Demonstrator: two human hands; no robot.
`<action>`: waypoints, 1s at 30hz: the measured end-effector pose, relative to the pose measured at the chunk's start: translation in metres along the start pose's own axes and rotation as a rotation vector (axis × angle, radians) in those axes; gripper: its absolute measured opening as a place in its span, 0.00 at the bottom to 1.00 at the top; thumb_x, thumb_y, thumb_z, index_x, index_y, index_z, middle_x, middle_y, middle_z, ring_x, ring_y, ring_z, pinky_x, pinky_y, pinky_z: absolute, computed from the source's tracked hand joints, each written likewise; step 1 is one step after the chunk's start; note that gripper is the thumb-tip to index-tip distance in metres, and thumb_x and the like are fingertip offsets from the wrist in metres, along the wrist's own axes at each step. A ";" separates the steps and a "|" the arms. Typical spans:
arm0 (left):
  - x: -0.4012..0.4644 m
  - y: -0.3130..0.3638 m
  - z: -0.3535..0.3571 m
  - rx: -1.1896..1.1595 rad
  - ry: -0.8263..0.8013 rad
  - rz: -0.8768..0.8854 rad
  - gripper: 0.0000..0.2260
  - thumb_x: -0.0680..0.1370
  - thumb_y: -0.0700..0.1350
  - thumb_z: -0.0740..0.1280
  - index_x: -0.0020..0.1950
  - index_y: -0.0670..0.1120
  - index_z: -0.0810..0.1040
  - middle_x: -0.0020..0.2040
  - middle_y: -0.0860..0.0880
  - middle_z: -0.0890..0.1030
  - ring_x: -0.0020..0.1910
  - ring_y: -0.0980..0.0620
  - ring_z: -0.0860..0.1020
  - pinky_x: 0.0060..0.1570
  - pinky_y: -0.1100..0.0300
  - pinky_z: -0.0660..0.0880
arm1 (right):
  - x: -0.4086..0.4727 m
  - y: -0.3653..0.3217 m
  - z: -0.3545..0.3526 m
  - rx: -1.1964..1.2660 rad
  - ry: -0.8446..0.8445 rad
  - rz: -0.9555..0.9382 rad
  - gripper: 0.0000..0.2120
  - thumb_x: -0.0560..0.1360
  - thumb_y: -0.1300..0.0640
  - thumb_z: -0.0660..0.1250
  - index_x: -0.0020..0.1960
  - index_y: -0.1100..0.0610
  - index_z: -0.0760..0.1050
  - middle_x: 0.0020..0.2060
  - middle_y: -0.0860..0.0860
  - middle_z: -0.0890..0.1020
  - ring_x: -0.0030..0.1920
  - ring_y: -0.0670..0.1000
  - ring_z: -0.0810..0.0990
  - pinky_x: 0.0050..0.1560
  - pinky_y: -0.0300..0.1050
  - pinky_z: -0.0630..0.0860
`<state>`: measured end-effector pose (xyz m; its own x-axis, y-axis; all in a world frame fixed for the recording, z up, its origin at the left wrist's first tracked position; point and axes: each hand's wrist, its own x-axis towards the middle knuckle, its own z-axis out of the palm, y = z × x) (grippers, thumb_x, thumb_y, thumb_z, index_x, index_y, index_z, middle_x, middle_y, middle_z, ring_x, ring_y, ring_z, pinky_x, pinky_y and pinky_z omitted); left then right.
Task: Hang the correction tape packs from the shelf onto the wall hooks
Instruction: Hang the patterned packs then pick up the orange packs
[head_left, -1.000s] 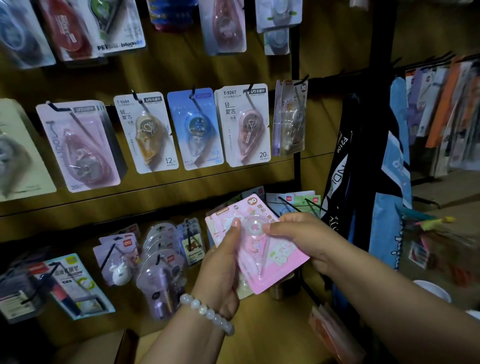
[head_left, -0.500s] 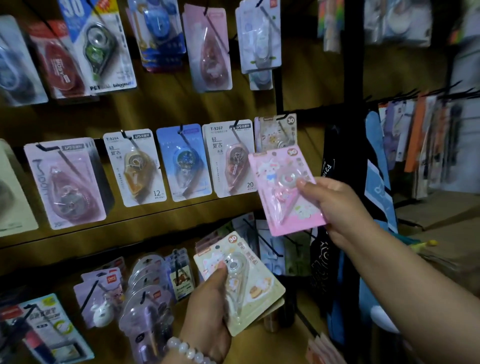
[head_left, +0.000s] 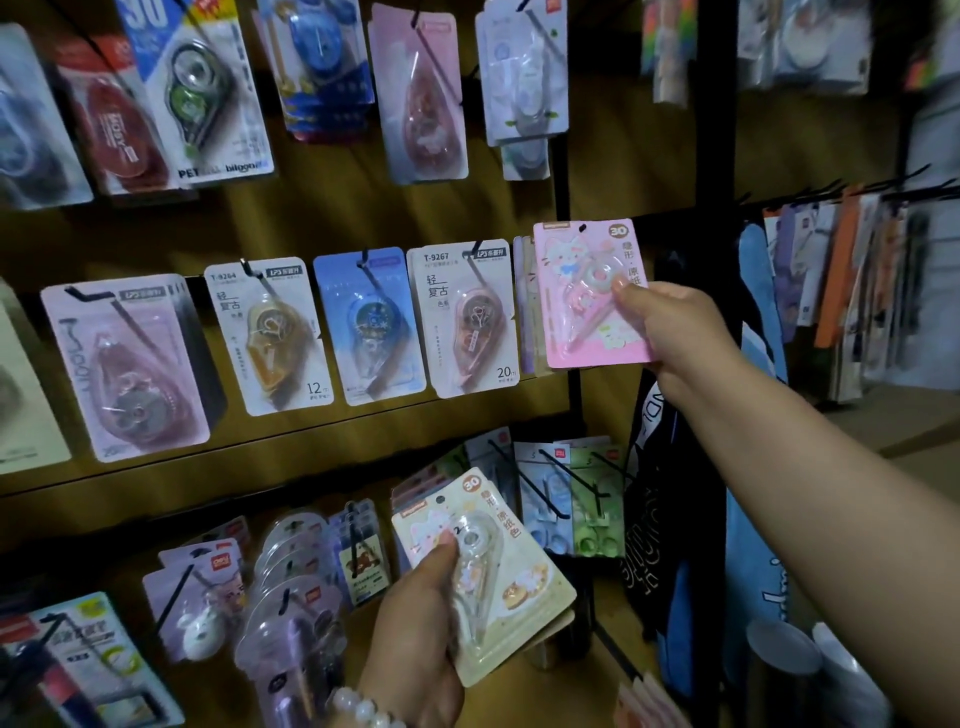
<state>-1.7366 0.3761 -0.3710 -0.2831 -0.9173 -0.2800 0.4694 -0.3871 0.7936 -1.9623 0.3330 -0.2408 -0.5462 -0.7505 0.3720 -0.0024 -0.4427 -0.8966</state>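
My right hand (head_left: 670, 332) pinches a pink correction tape pack (head_left: 582, 306) by its right edge and holds it upright against the wall, at the right end of the middle row. Its hang hole sits near the hook there, with similar packs (head_left: 524, 306) hanging just behind it. My left hand (head_left: 415, 629) grips a cream-yellow correction tape pack (head_left: 514, 587) low in front of the bottom row, thumb across its blister. More card edges show under that pack; how many I cannot tell.
The wooden wall panel carries rows of hanging packs: a pink one (head_left: 130, 364), an orange one (head_left: 270, 332), a blue one (head_left: 369, 322), a white T-9267 one (head_left: 467, 317). A black upright post (head_left: 566, 104) bounds the panel. Bags and stationery (head_left: 841, 270) hang at the right.
My right hand has lifted the pink pack from the stack up and right to the middle-row hook and turned it upright. The left hand stays low with the cream pack.
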 end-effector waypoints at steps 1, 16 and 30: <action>0.001 -0.001 -0.001 -0.002 -0.006 0.001 0.14 0.81 0.48 0.62 0.55 0.40 0.82 0.47 0.36 0.85 0.41 0.36 0.85 0.32 0.50 0.81 | 0.001 0.002 0.001 -0.003 0.009 0.001 0.05 0.76 0.57 0.68 0.49 0.58 0.79 0.44 0.53 0.85 0.42 0.51 0.84 0.42 0.43 0.81; 0.014 -0.006 -0.014 -0.015 0.009 0.016 0.13 0.81 0.47 0.62 0.58 0.40 0.80 0.50 0.38 0.85 0.43 0.40 0.85 0.32 0.50 0.82 | -0.009 0.070 0.014 -0.487 0.269 -0.022 0.17 0.69 0.43 0.68 0.51 0.54 0.77 0.50 0.52 0.80 0.50 0.53 0.79 0.51 0.46 0.75; 0.022 -0.014 -0.023 0.099 -0.020 0.136 0.13 0.79 0.43 0.67 0.60 0.38 0.80 0.50 0.35 0.85 0.48 0.36 0.84 0.43 0.43 0.82 | -0.135 0.113 0.020 -0.339 -0.509 0.430 0.10 0.70 0.53 0.75 0.45 0.60 0.81 0.39 0.55 0.87 0.36 0.52 0.85 0.37 0.43 0.81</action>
<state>-1.7301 0.3596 -0.4006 -0.2398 -0.9582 -0.1563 0.4198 -0.2475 0.8732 -1.8718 0.3746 -0.3878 -0.1021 -0.9941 -0.0364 -0.1791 0.0544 -0.9823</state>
